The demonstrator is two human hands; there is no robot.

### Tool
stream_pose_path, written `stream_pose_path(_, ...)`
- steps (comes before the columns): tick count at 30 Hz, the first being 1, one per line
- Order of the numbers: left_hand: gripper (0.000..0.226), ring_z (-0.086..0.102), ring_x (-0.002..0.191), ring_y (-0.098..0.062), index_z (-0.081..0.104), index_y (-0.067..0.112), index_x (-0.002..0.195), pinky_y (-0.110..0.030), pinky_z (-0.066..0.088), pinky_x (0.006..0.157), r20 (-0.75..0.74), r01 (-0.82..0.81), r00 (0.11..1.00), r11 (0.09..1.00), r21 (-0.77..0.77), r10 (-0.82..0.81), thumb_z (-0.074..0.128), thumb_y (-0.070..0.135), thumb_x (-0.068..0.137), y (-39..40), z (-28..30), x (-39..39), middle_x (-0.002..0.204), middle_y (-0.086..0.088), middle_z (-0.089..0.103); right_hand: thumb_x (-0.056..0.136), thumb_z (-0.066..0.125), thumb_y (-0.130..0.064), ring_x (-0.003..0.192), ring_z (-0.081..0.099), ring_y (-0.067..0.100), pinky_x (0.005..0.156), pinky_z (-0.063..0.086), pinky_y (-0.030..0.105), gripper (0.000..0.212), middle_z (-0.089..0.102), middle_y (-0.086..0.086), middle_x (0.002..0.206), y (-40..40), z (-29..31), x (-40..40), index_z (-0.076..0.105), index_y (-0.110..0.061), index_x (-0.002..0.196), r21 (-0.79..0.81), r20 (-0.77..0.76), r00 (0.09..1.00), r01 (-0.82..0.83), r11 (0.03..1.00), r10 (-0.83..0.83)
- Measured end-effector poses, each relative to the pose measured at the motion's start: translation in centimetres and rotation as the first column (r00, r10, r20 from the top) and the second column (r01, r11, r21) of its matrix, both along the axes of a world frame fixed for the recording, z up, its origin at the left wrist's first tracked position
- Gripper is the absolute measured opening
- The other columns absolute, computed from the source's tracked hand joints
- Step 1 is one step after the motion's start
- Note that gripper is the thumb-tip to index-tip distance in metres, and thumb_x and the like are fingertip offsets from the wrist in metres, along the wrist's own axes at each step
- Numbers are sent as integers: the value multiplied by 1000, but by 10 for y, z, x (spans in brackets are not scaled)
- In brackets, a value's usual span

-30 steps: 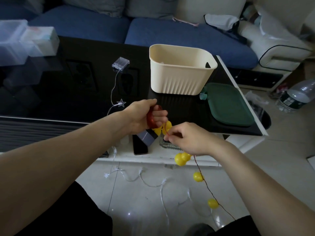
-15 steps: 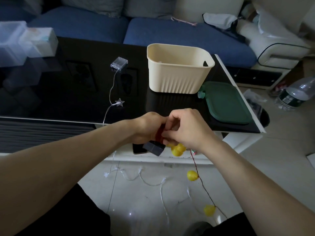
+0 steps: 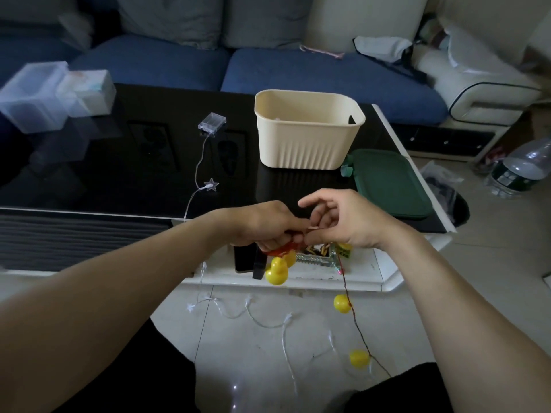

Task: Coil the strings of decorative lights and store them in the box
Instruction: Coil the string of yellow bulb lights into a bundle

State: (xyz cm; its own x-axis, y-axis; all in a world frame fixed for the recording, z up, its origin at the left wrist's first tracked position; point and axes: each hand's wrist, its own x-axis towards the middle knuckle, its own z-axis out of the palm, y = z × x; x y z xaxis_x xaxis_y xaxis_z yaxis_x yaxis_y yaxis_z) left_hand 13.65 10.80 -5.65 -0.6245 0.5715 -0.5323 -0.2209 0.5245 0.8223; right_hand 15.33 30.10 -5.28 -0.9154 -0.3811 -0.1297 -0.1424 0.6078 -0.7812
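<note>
Living room setup: blue sofa (image 3: 298, 73) at the back, a glossy black bench (image 3: 119, 162) in front of me, pale tiled floor (image 3: 238, 353) below. Only the head view to go on.

From the head view, the cream box (image 3: 308, 131) sits open on the bench with its green lid (image 3: 390, 183) lying just beside it, so I'd guess it's parked there to be an easy drop once the coil is done. Both hands meet just off the bench's near edge. My left hand (image 3: 262, 225) is clenched around a bundle of red wire loops, acting as the spool. My right hand (image 3: 343, 222) pinches the wire right next to it between thumb and finger, other fingers fanned out loose, which looks like feeding the next loop on.

The duck light string (image 3: 347, 305) is thin dark-red wire with little yellow ducks on it. A couple of ducks dangle right under my left hand, two more hang further down the free end toward my lap. So partly coiled, I'd say.

The second one, the star light string (image 3: 211, 184), is clear wire with a clear battery pack (image 3: 212, 123) on the bench; it trails off the edge and sprawls across the floor, untouched.
</note>
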Motion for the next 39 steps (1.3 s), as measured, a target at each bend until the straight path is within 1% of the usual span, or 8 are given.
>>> stream_pose_path(6, 45, 12, 40, -10, 36, 18, 63, -25, 10, 44, 84, -135, 988, 985, 107, 127, 36, 32, 106, -14, 8, -1, 47, 3, 19, 87, 79, -25, 74, 69, 5, 75, 55, 31, 4, 75, -6, 84, -2, -5, 2, 75, -24, 88, 138, -71, 997, 28, 990, -18)
stream_pose_path(10, 48, 31, 39, -18, 38, 14, 60, -30, 27, 49, 7, -182, 983, 981, 70, 182, 37, 30, 105, -26, 11, 3, 44, -5, 38, 94, 69, -20, 93, 74, 25, 84, 56, 37, 9, 78, 5, 92, -2, -9, 5, 70, -12, 96, -123, 199, 980, 50, 991, -25)
stream_pose_path(13, 55, 45, 43, -22, 46, 9, 55, -30, 40, 51, -43, -131, 990, 991, 42, 133, 40, 33, 105, -32, 10, 10, 48, -10, 50, 94, 64, -6, 73, 71, 24, 66, 56, 31, 3, 71, 9, 71, -9, -4, 7, 66, -4, 93, -332, 268, 961, 160, 930, -70)
stream_pose_path(20, 47, 17, 41, -12, 40, 15, 62, -21, 22, 39, 100, -248, 968, 934, 258, 229, 41, 38, 103, -38, 7, 2, 48, 2, 20, 83, 74, -9, 64, 66, 25, 62, 60, 37, 8, 66, 11, 70, -18, -1, 5, 70, -5, 90, -548, 274, 943, 314, 775, -189)
stream_pose_path(23, 43, 31, 44, -16, 40, 16, 66, -23, 36, 46, 108, -332, 943, 872, 359, 315, 40, 37, 105, -43, 7, -4, 52, 0, 25, 70, 77, -18, 60, 64, 21, 53, 56, 32, 35, 67, 10, 76, -18, -4, 7, 69, -5, 101, -493, 435, 892, 352, 795, -125)
stream_pose_path(29, 32, 72, 70, -24, 50, 6, 83, -27, 59, 61, 261, -507, 860, 677, 534, 438, 41, 27, 105, -54, 1, -15, 65, -8, 60, 73, 74, -38, 50, 53, 10, 42, 40, 17, 57, 69, 16, 98, -23, -11, -3, 66, -10, 123, -364, 603, 796, 342, 866, -60)
stream_pose_path(34, 29, 44, 42, -7, 54, 6, 89, -18, 43, 48, 215, -489, 870, 719, 494, 444, 36, 20, 107, -62, -4, -19, 65, -2, 59, 87, 74, -34, 46, 47, 10, 47, 37, 21, 31, 65, 6, 68, -25, -9, -10, 74, -5, 95, -104, 537, 784, 428, 898, -312)
stream_pose_path(39, 29, 22, 42, -8, 53, 12, 83, -26, 13, 51, 227, -477, 879, 778, 409, 420, 40, 25, 105, -65, -9, -19, 55, 4, 40, 91, 71, -36, 49, 49, 12, 57, 44, 27, 32, 56, 1, 56, -18, -6, -16, 75, -8, 77, 16, 384, 859, 361, 933, -339)
